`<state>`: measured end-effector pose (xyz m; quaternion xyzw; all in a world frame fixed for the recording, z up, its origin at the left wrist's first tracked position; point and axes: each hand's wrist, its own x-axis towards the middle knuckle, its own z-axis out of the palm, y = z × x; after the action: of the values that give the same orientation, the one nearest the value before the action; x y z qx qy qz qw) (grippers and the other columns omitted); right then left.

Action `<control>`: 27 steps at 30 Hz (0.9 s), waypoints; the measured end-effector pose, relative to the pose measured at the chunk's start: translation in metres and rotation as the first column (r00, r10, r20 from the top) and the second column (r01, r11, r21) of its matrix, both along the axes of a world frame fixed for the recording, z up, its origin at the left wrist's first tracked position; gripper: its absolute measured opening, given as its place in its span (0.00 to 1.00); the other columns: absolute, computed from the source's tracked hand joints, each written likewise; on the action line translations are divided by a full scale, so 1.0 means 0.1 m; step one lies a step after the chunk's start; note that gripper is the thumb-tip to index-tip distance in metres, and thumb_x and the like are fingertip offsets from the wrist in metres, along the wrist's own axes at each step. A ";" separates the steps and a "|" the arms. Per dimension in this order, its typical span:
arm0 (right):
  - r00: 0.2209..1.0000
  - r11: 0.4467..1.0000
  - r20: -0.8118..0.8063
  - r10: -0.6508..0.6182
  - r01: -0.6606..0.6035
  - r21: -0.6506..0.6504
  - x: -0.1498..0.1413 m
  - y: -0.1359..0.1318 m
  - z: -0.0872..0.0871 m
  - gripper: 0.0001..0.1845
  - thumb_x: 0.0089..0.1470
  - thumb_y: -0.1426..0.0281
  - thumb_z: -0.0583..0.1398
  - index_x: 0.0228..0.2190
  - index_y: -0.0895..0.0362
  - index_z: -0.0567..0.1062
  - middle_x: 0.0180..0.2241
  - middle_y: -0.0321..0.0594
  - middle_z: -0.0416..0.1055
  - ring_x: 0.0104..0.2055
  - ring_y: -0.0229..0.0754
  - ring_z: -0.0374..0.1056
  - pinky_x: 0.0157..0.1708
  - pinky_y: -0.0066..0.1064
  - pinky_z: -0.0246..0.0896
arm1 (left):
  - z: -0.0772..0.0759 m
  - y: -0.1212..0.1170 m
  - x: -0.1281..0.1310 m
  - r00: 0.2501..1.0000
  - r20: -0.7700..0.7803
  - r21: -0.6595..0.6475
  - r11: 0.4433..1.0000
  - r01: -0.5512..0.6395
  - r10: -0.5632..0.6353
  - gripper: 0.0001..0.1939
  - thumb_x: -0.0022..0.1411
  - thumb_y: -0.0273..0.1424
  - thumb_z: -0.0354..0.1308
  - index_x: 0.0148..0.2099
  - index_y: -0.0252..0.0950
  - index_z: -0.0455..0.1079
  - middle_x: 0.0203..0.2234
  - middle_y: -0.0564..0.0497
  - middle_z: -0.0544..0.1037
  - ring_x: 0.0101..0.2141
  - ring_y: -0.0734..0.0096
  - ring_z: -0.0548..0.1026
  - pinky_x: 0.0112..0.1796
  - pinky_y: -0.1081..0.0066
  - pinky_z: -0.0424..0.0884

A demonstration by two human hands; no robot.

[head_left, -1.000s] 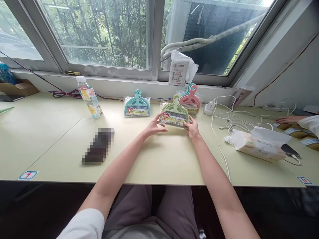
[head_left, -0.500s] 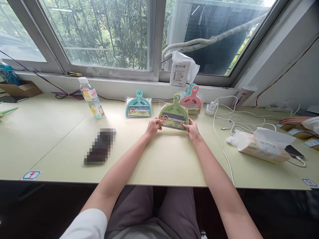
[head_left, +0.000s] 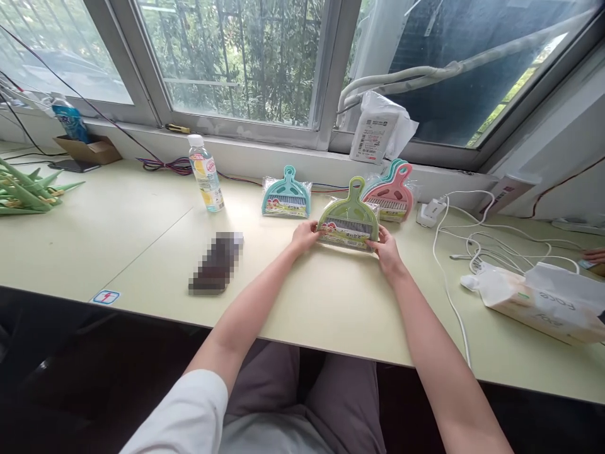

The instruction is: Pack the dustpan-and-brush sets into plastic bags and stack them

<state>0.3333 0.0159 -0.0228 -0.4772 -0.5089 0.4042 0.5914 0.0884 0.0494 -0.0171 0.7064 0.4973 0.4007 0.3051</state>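
Note:
A green dustpan and brush set (head_left: 350,217) in clear wrap stands nearly upright between my two hands, its handle pointing up. My left hand (head_left: 306,236) grips its lower left corner, with the fingers closed on the edge. On the lower right corner my right hand (head_left: 388,251) is closed, thumb at the front. Behind it to the right, a pink dustpan and brush set (head_left: 394,192) leans by the wall, with a teal one (head_left: 385,169) partly hidden behind. Another teal dustpan and brush set (head_left: 287,197) stands to the left, apart from my hands.
A drink bottle (head_left: 207,176) and a pixelated dark object (head_left: 216,265) are on the left. White cables (head_left: 454,296) and a tissue pack (head_left: 543,309) lie right. Green leaves (head_left: 28,192) sit far left. Another person's hand (head_left: 594,255) shows at the right edge.
The camera view has turned left, so most things appear shifted right. Both hands still hold the green set, which looks slightly closer. Less of the other person's hand shows.

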 end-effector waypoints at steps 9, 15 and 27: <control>0.972 0.994 0.228 -0.058 0.034 0.107 -0.21 0.28 -0.37 0.37 0.38 0.61 0.69 0.49 0.55 0.63 0.48 0.48 0.68 0.45 0.47 0.70 0.46 0.41 0.67 | -0.14 0.22 -0.34 0.914 -0.354 0.067 0.980 -0.185 0.197 0.13 0.63 0.39 0.53 0.44 0.39 0.71 0.43 0.44 0.76 0.47 0.58 0.71 0.49 0.60 0.66; 0.908 0.982 0.397 -0.131 0.063 0.180 -0.62 0.55 -0.41 0.35 0.43 0.62 0.65 0.51 0.56 0.62 0.46 0.49 0.70 0.43 0.47 0.69 0.42 0.41 0.68 | -0.09 0.26 -0.68 0.834 -0.394 0.070 0.918 -0.391 0.385 0.13 0.65 0.40 0.50 0.45 0.40 0.72 0.57 0.45 0.67 0.61 0.55 0.57 0.62 0.44 0.41; 0.805 0.930 0.508 -0.307 0.138 0.342 -1.97 0.99 -0.18 0.27 0.47 0.76 0.54 0.51 0.59 0.63 0.49 0.53 0.67 0.52 0.49 0.63 0.54 0.43 0.57 | 0.24 0.03 -0.70 0.559 -0.109 0.193 0.569 -0.800 0.822 0.25 0.64 0.18 0.41 0.61 0.37 0.59 0.61 0.40 0.61 0.62 0.60 0.57 0.60 0.55 0.55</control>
<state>0.1363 0.1147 -0.0407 -0.5391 -0.6510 0.0973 0.5254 0.0181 0.0524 0.0066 0.4490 0.7674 0.4576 -0.0050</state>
